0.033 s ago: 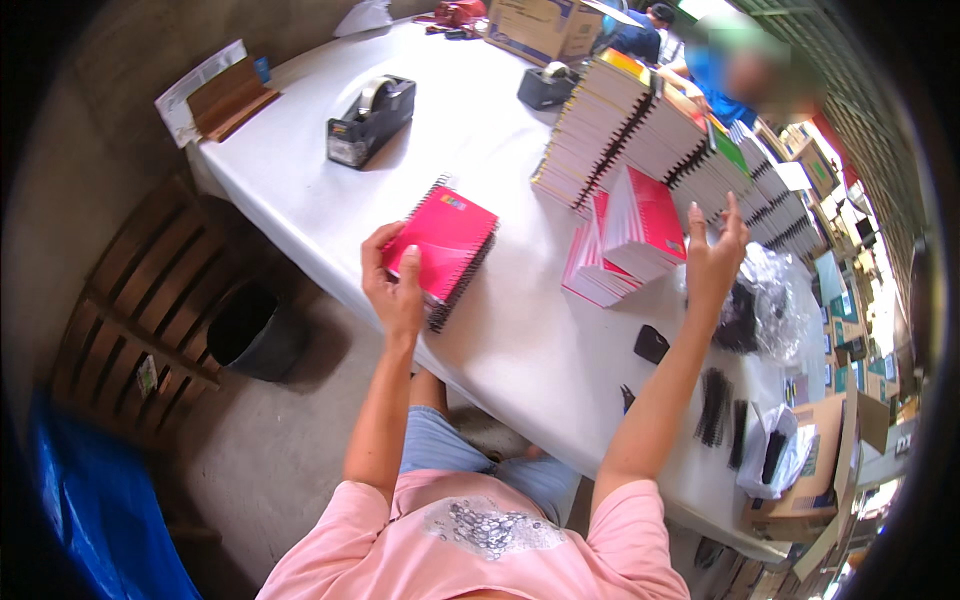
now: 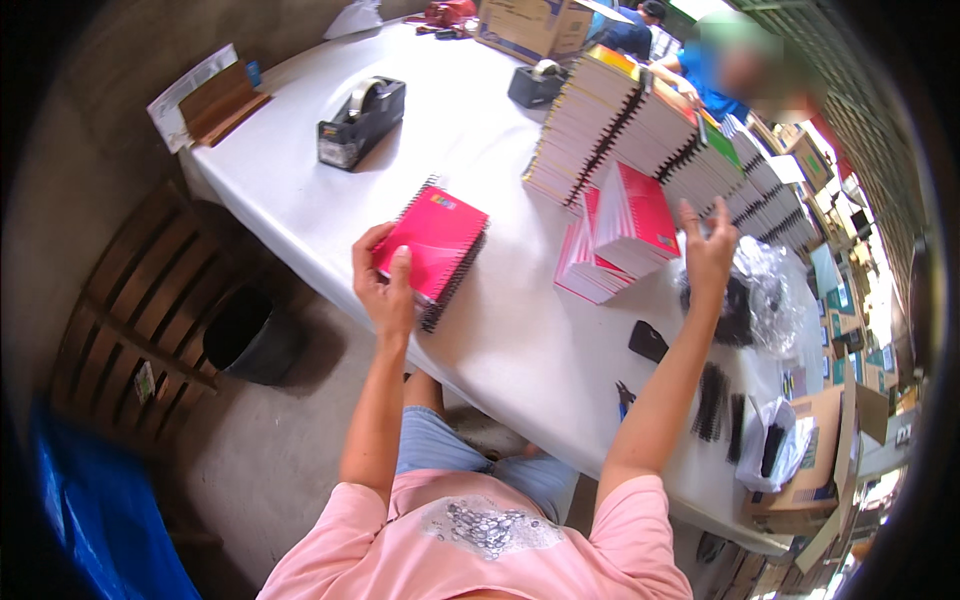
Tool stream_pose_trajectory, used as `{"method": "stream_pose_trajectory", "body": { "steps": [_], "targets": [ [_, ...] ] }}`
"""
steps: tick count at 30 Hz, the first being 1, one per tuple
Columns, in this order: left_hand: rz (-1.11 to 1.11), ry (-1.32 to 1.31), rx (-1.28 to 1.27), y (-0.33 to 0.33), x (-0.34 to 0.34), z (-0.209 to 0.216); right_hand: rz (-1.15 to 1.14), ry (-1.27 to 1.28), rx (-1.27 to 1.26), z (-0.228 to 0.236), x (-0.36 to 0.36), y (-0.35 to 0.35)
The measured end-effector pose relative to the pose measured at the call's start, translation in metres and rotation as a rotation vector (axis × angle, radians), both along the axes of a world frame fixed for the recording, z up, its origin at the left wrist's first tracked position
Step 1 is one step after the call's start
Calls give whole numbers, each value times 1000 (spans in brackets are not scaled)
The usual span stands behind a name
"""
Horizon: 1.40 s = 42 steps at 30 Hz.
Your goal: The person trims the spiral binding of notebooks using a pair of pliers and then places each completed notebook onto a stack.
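A small stack of red spiral notebooks (image 2: 445, 230) lies near the table's left front edge, with black coils along its sides. My left hand (image 2: 384, 290) grips its near left corner, thumb on the top cover and fingers along the side. Farther right, several red-covered pads (image 2: 640, 212) stand and lean together, pages fanned, their coils not visible. Just right of them, my right hand (image 2: 708, 255) is raised with fingers apart and nothing in it. Below that hand lie a flat black piece (image 2: 648, 341) and a hand tool like pliers (image 2: 625, 397), partly beside my forearm.
Tall rows of spiral-bound books (image 2: 590, 130) stand behind the red pads. Two tape dispensers (image 2: 362, 125) sit farther back. On the right are clear plastic wrapping (image 2: 770, 300), black binding coils (image 2: 711, 402) and a cardboard box (image 2: 815, 440). A dark bin (image 2: 250, 335) stands on the floor; a person works across the table.
The whole view has shifted slightly, moving the table things a little leftward. My right hand's fingers sit slightly lower and more bent. My left hand keeps its grip on the notebooks.
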<state>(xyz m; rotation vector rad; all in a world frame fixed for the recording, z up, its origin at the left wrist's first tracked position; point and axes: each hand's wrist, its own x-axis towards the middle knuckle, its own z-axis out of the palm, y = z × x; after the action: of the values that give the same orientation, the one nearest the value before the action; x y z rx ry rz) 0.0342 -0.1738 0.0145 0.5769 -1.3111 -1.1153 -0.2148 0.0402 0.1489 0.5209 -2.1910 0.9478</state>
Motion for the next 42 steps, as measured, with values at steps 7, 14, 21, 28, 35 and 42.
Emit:
{"method": "stream_pose_trajectory", "body": {
  "steps": [7, 14, 21, 28, 35, 42],
  "targets": [
    [301, 117, -251, 3, 23, 36, 333, -590, 82, 8, -20, 17],
    [-550, 204, 13, 114, -10, 100, 883, -515, -541, -6, 90, 30],
    [-791, -627, -450, 109, -19, 66, 337, -278, 80, -76, 94, 131],
    [-569, -1102, -1074, 141, -34, 34, -415, -409, 673, -144, 10, 280],
    [-266, -704, -841, 153, -38, -6, -446, -404, 766, -97, 15, 269],
    [-160, -662, -800, 157, -45, -8, -9, -254, 481, -78, 49, 220]
  ]
}}
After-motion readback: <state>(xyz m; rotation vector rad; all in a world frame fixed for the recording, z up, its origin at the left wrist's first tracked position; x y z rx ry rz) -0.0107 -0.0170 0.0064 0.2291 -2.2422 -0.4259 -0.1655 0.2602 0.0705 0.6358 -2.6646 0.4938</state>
